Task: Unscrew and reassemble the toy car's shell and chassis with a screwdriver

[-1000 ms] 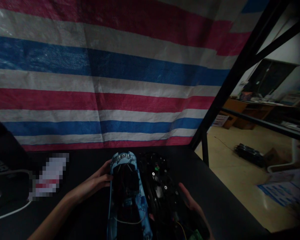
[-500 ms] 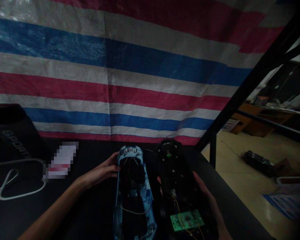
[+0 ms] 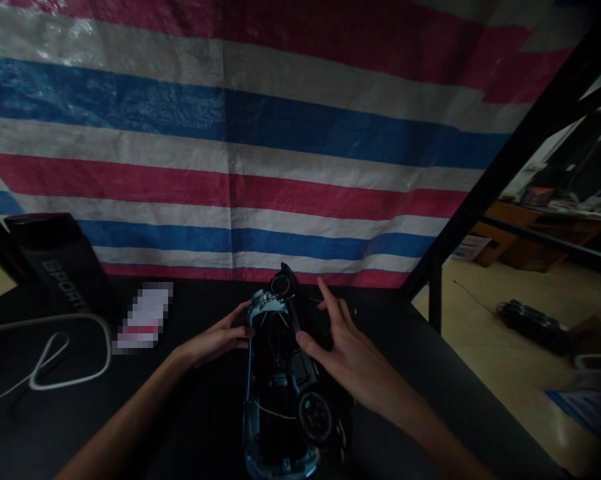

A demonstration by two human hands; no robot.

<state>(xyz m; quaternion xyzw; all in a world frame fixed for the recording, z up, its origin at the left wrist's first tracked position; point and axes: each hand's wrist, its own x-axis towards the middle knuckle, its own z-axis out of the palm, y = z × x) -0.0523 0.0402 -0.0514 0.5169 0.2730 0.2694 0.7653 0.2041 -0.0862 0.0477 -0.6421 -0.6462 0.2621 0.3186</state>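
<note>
A blue toy car body shell [image 3: 249,400] lies upside down on the dark table, its hollow inside and a thin wire showing. My left hand [image 3: 223,339] grips the shell's left side near the far end. The black toy car chassis [image 3: 305,370] is turned on its side, with two wheels towards me, overlapping the shell's right side. My right hand [image 3: 347,350] holds the chassis from the right, thumb on its upper edge and index finger stretched away. Its other fingers are partly hidden, and the chassis's underside faces away.
On the left of the table [image 3: 145,413] are a black cup marked SPORT [image 3: 65,267], a blurred-out pale object [image 3: 145,317] and a looped white cable [image 3: 70,385]. A striped sheet [image 3: 300,180] hangs behind. A black frame bar [image 3: 460,213] rises at the right edge.
The chassis has rolled from flat, circuit board showing, onto its side and moved left against the shell. My right hand has shifted up and over it. The view has turned slightly left.
</note>
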